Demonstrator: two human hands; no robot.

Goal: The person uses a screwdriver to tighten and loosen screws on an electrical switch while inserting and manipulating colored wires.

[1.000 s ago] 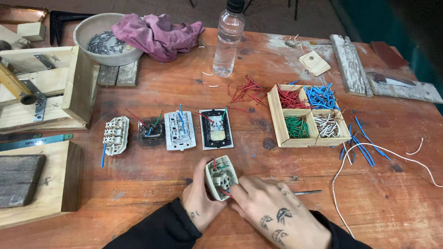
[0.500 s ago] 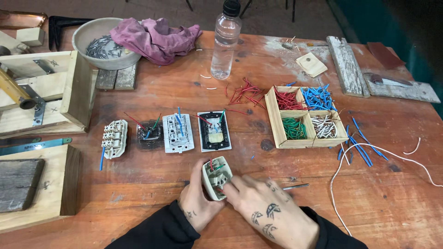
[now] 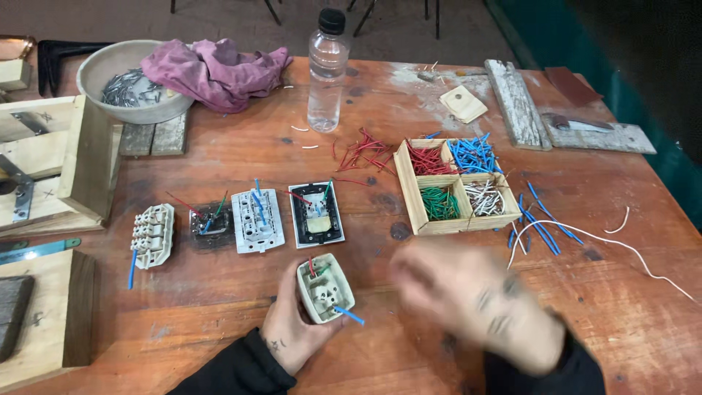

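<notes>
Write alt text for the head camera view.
A left hand holds a small cream socket module with a blue wire over a wooden table; the right hand is blurred beside it. Behind sit four more modules and a divided box of coloured wires.

Reddish wooden table (image 3: 307,344), worn and scuffed. On it sits a clear plastic bottle (image 3: 326,73), a grey bowl (image 3: 110,88) with a purple rag (image 3: 212,69) spilling over, and a wooden divided box (image 3: 420,212) of red, blue, green and white wires. A row of four switch modules (image 3: 241,219) lies mid-table. Loose blue wires (image 3: 541,223) and a long white wire (image 3: 629,249) lie right of the box, and red offcuts (image 3: 365,150) left of it.
</notes>
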